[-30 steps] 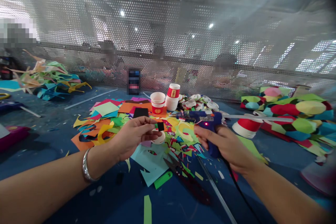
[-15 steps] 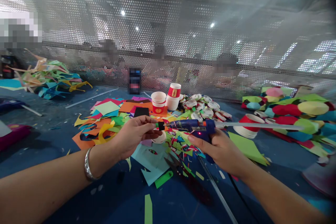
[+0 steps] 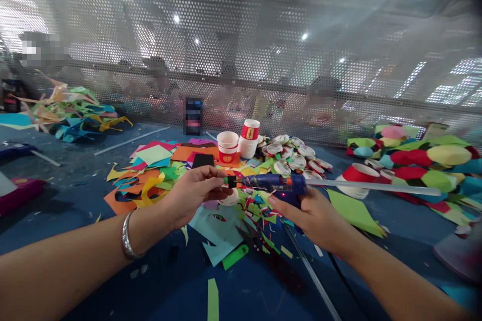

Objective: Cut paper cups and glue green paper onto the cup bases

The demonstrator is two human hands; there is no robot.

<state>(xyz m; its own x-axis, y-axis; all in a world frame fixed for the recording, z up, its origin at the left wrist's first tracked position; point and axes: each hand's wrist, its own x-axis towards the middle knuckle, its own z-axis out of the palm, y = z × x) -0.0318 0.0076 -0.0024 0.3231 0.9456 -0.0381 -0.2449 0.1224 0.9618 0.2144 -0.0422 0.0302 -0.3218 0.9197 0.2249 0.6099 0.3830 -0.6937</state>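
In my right hand (image 3: 320, 215) is a blue hot glue gun (image 3: 276, 183) with its red light lit. A long clear glue stick (image 3: 391, 187) sticks out of its back end. My left hand (image 3: 198, 190) pinches a small black and green paper piece (image 3: 230, 180). The gun's nozzle points left and meets the edge of that piece, or nearly so; I cannot tell if they touch. Below the hands lie a light blue paper sheet (image 3: 216, 230) and scissors (image 3: 254, 238), among many colourful paper scraps (image 3: 259, 205).
Paper cups (image 3: 228, 148) stand behind the scraps, beside a pile of round white cut pieces (image 3: 297, 153). A tipped cup (image 3: 357, 180) and colourful paper shapes (image 3: 425, 160) lie at right. Another glue stick (image 3: 314, 276) crosses the front. A perforated metal screen (image 3: 226, 35) closes the back.
The glue gun has tilted slightly, its back end and glue stick dipping lower and the gun shifting a little left. My left hand holds almost still with the paper piece.
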